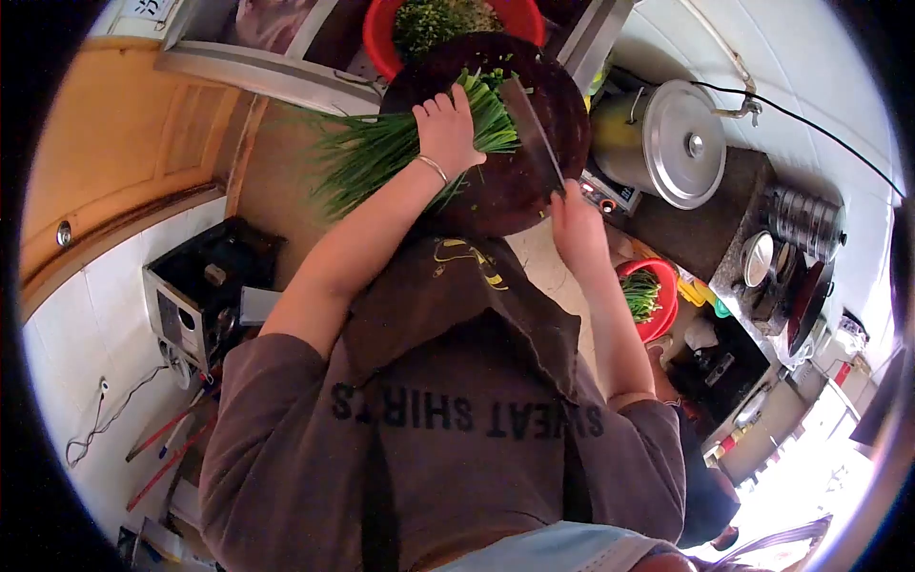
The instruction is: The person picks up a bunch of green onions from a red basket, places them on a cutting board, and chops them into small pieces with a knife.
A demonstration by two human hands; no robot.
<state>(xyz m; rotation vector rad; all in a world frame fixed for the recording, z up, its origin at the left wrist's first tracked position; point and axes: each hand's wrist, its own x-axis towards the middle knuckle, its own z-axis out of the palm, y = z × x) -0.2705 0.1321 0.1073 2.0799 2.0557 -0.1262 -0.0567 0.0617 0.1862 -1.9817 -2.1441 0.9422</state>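
My left hand (pixel 448 129) lies over a thick bunch of long green chives (pixel 372 157), fingers curled around it near the cut ends. The long tails of the bunch trail off to the left, past the edge of a round dark chopping board (pixel 515 205). In my right hand (pixel 579 229) is the handle of a cleaver (pixel 536 133). Its blade stands beside the cut ends, to the right of my left hand. Some chopped chives (pixel 494 78) lie on the board near the blade's tip.
Beyond the board stands a red basin (pixel 381 38) holding chopped greens. On the right are a large lidded steel pot (pixel 681 143) and a red bucket (pixel 658 324) with more chives. A black appliance (pixel 205 286) sits low on the left. Another person (pixel 710 496) is at lower right.
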